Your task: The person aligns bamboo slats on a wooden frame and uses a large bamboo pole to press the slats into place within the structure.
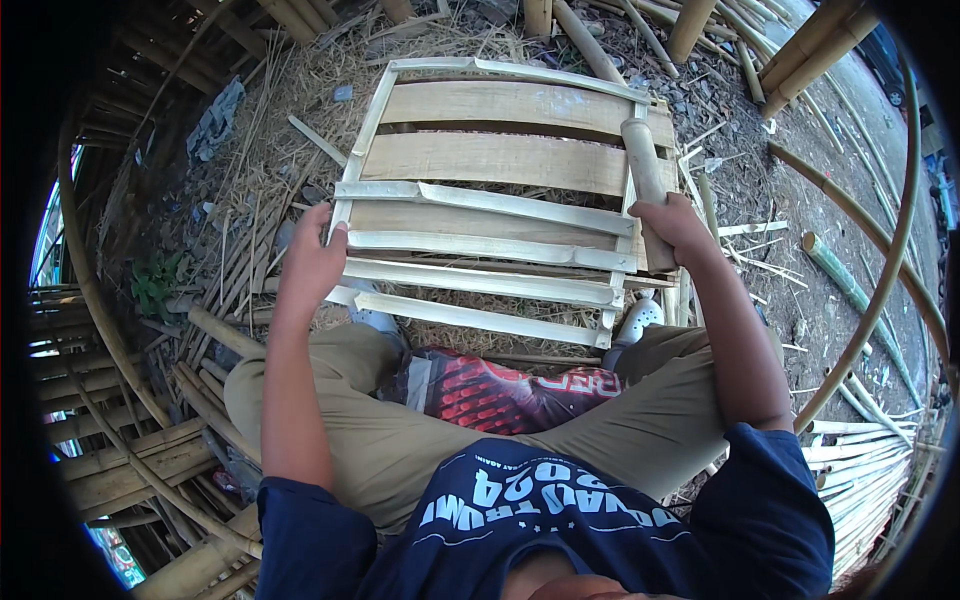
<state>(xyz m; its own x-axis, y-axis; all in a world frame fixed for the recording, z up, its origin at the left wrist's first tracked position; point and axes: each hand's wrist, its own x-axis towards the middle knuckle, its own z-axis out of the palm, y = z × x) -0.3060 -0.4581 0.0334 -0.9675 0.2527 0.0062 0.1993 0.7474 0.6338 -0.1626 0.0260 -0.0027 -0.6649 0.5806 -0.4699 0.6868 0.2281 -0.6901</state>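
Note:
A pale frame of split bamboo strips (485, 244), with several crosswise slats between two side strips, lies over a low surface of wooden planks (490, 158) in front of my knees. Its near end reaches toward my lap. My left hand (315, 252) grips the left side strip, thumb on top near the slat ends. At the opposite side my right hand (675, 222) is wrapped round a short, thick round stick (645, 165), perhaps bamboo or wood. That stick rests along or just above the right side strip; whether it touches cannot be made out.
A red and black printed sack (490, 392) lies between my legs. Straw and bamboo scraps (260, 165) litter the ground. Bent bamboo poles (890, 290) arch at the right, above a green bamboo length (850, 275). Split strips (860, 480) are piled lower right; stacked bamboo (140, 465) stands left.

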